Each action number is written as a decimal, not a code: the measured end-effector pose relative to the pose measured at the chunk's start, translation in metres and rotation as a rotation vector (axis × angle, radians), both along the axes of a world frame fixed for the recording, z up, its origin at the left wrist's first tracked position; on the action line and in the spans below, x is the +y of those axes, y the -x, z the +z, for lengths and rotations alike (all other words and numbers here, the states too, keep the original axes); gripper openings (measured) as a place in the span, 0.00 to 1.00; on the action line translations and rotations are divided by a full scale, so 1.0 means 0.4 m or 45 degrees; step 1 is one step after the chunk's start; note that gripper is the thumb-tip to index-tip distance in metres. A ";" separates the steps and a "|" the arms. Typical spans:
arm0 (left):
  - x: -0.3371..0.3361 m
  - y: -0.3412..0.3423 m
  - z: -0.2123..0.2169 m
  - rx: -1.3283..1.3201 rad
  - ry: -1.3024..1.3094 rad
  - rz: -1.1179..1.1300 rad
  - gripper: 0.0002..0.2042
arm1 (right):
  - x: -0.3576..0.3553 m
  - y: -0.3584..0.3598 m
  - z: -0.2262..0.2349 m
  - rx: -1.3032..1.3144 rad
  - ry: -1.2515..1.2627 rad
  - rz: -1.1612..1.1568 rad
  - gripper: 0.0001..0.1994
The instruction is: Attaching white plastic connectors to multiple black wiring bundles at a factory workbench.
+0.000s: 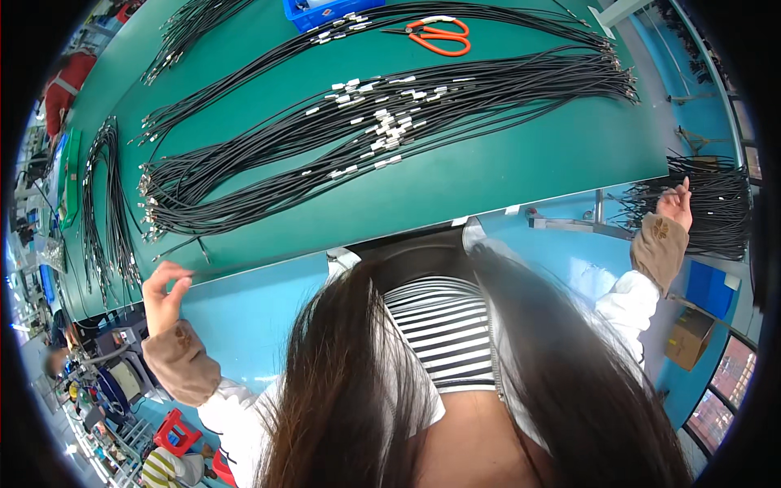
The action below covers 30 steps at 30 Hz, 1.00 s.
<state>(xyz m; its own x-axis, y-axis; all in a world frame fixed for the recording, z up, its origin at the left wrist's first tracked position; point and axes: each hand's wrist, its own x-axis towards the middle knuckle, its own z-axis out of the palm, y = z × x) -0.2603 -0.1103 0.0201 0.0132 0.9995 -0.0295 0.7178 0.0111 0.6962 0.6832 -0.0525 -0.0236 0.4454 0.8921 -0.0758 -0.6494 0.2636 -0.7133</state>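
Observation:
My left hand (165,294) is at the table's near left edge, thumb and index finger closed toward each other. Anything between them is too small to make out. Just beyond it lie a thin loose black cable end (203,248) and the left ends of a large bundle of black cables (268,159) with white tags (390,128). Far to the right, my right hand (677,205) is raised beside a pile of black cables (716,199) past the table corner. Its index finger stretches out and the others are partly curled; I see nothing held.
On the green table (488,175) are orange-handled snips (439,37), a blue bin (333,11) and more cable bundles (106,211). A cardboard box (689,337) and a blue bin (709,286) stand at lower right. A red stool (176,433) and a person (163,470) are at lower left.

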 end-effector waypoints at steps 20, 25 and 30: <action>0.255 -0.628 0.003 -1.213 0.208 0.100 0.07 | 0.169 1.153 0.148 -0.966 0.242 1.277 0.09; 0.280 -0.677 -0.030 -1.532 0.240 0.108 0.06 | 0.154 1.214 0.079 -0.992 0.150 1.206 0.07; 0.283 -0.671 -0.054 -1.501 0.290 0.144 0.06 | 0.155 1.224 0.041 -1.150 0.123 1.131 0.06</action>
